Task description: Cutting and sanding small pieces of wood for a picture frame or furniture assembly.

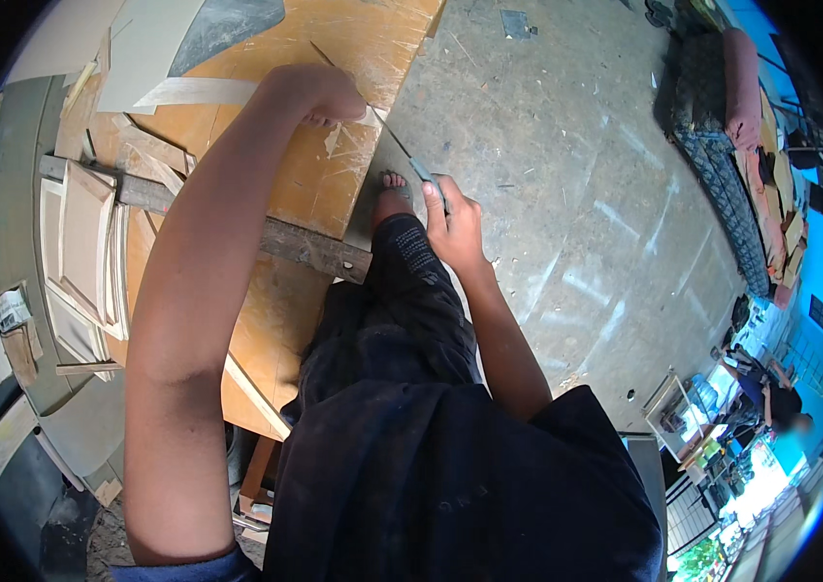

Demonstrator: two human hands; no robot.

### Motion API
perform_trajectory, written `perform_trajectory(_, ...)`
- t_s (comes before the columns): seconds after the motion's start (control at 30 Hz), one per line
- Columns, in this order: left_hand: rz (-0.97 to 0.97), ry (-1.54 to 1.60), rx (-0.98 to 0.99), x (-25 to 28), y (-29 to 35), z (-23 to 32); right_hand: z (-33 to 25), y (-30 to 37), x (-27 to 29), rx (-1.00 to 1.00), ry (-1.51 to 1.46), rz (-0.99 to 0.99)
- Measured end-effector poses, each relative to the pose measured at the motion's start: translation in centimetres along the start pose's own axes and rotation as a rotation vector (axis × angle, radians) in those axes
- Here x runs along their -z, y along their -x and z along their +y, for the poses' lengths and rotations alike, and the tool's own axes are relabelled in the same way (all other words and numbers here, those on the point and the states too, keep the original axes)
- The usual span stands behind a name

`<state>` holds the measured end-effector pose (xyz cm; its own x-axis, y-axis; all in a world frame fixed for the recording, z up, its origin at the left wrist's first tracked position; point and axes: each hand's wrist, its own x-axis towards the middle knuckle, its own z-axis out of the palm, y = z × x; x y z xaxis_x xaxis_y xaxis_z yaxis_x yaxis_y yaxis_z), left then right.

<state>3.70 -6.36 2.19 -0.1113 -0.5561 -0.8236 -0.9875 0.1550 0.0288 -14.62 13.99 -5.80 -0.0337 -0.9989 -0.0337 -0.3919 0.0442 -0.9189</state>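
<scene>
My right hand (452, 221) is closed round the grey handle of a hand saw (394, 137), just off the table's right edge. Its long thin blade, seen nearly edge-on, slants up and left across the edge, past my left hand. My left hand (329, 97) is bent at the wrist, with its fingers curled down on a pale wood strip (375, 115) at the edge of the orange-brown table (309, 189). The blade crosses by the strip's end; whether it touches is too small to tell. Most of the left fingers are hidden under the hand.
A dark, worn wooden bar (314, 250) lies across the table beside my leg. Stacked pale wood frames (86, 238) and offcuts fill the left side. Grey concrete floor (547, 145) spreads to the right, with a rolled mattress (722, 165) along the wall. Another person (785, 403) is far off.
</scene>
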Motion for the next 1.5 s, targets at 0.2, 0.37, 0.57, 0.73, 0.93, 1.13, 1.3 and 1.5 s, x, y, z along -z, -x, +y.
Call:
perform_trajectory(0.2, 0.057, -0.042, -0.031, 0.1, 0.1, 1.3, 2.3, -0.8, -0.7, 0.081, 0.064, 0.129)
perform_trajectory(0.37, 0.070, -0.070, -0.020, 0.4, 1.1, 0.9, -0.3, -0.6, 0.9, 0.065, 0.040, 0.054)
perform_trajectory(0.57, 0.079, -0.101, -0.012, 0.4, 1.5, 1.6, 0.1, 1.4, 2.7, -0.106, 0.083, -0.022)
perform_trajectory(0.73, 0.041, -0.079, 0.011, 0.5, 1.6, 1.5, 1.2, 7.3, 6.6, -0.139, 0.152, -0.008)
perform_trajectory(0.93, 0.047, -0.127, -0.023, 0.5, 0.8, 1.1, 2.6, 7.7, 5.2, -0.187, 0.153, 0.055)
perform_trajectory(1.13, -0.007, -0.155, -0.050, 1.5, 1.0, 2.1, 2.5, 7.9, 6.2, -0.190, 0.102, 0.041)
perform_trajectory(1.3, 0.090, -0.180, -0.077, 0.5, 0.2, 1.0, 0.8, 6.5, 5.4, -0.153, 0.112, 0.001)
perform_trajectory(1.5, 0.079, -0.230, -0.049, 0.4, 0.0, 1.0, 0.4, 1.6, -0.3, -0.035, -0.051, 0.069)
